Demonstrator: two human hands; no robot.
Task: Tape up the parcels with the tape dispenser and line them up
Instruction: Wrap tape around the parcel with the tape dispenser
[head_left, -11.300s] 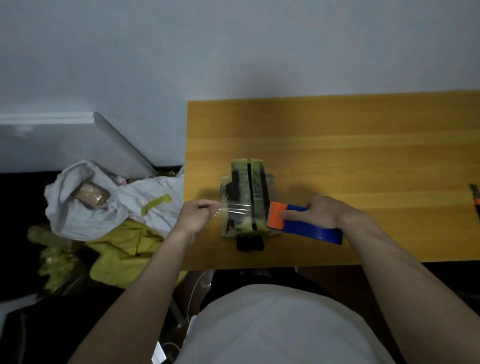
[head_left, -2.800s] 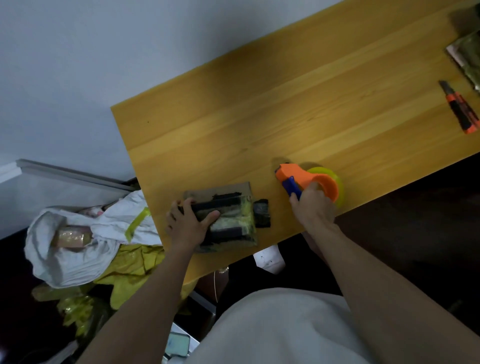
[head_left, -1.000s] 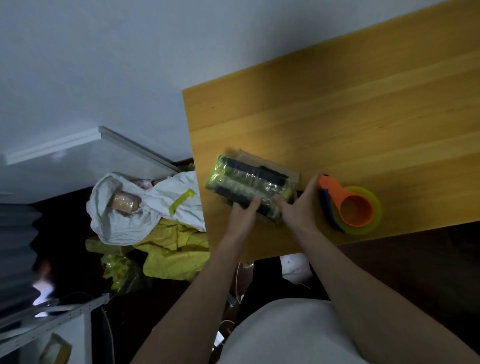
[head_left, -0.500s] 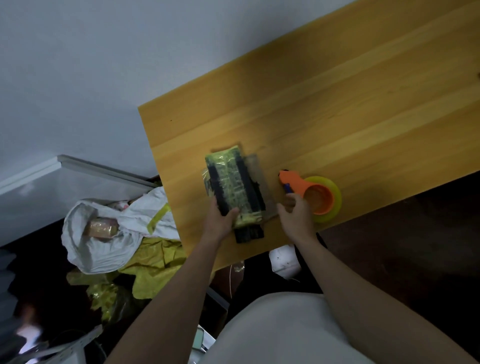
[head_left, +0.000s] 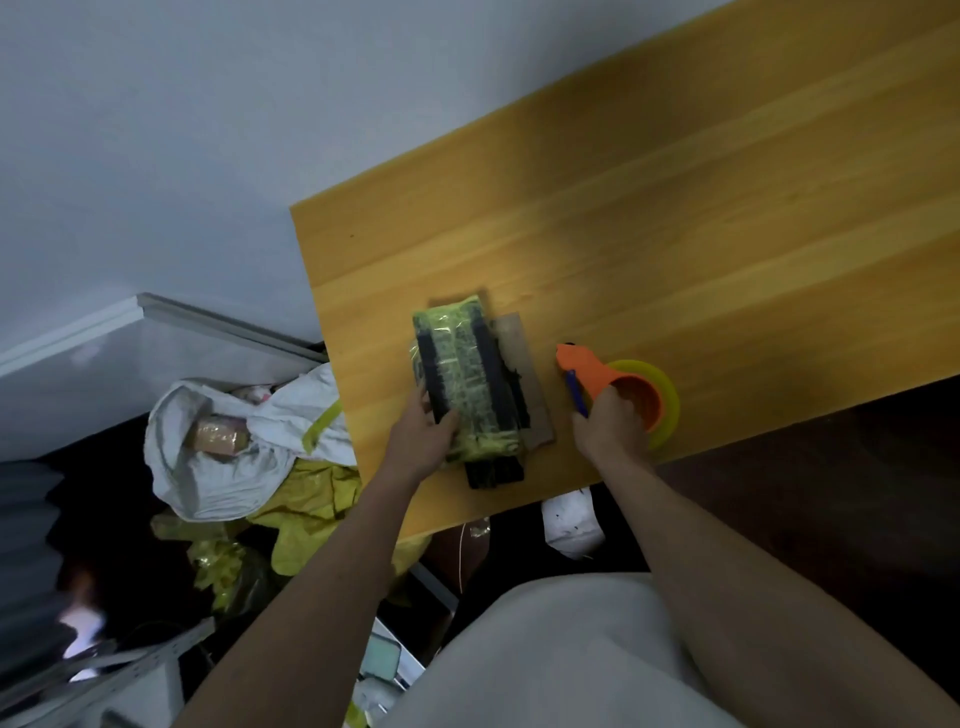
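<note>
A parcel (head_left: 470, 374) wrapped in yellow-green and black under clear tape lies lengthwise near the left front corner of the wooden table (head_left: 675, 218), on a strip of brown cardboard. My left hand (head_left: 421, 441) holds the parcel's near left corner, thumb on top. To its right the orange tape dispenser (head_left: 613, 384) with a blue handle and a yellow-edged tape roll lies flat on the table. My right hand (head_left: 610, 428) grips the dispenser's near end by the handle.
Left of the table, on the floor, sits a white sack (head_left: 234, 441) with a brown taped parcel (head_left: 215, 434) showing in it, above yellow bags (head_left: 311, 504). The table's front edge runs just below both hands. A pale wall stands behind the table.
My right hand has moved from beside the parcel onto the dispenser and gripped its handle. My left hand stays on the parcel, which has barely moved.
</note>
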